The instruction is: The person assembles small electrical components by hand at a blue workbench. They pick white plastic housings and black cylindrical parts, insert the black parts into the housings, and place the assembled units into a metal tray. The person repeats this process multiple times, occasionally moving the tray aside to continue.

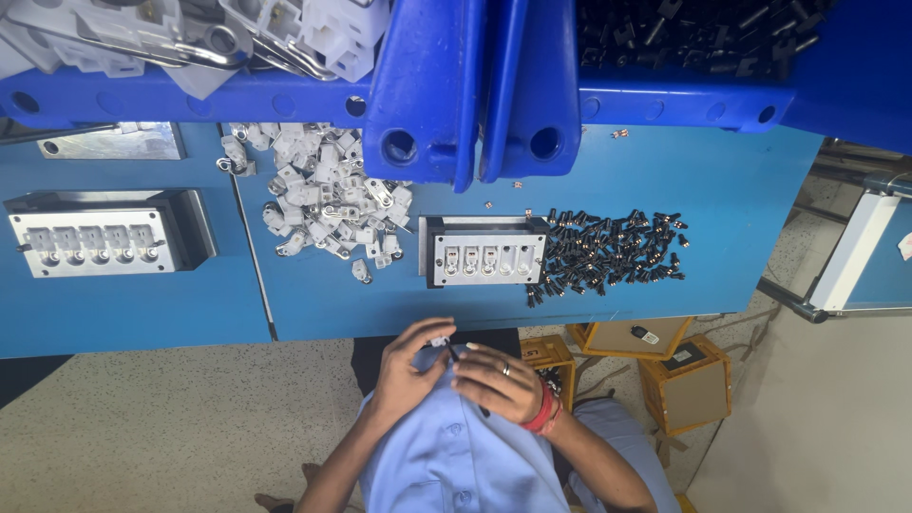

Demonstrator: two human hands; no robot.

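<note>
Both hands work close to the chest, just below the blue bench [665,190] edge, well short of the metal fixture block [486,251]. Left hand [407,372] pinches a small white plastic part [438,340] at its fingertips; right hand [496,383] curls around a thin dark pin [450,353], grip partly hidden. Risk: nothing under the hands but floor, so a slipped pin is gone. Whether pin and part are mated can't be made out; too small.

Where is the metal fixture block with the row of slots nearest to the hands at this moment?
In the head view, the fixture block sits mid-frame on the blue table, between the pile of white parts and the black parts.
</note>
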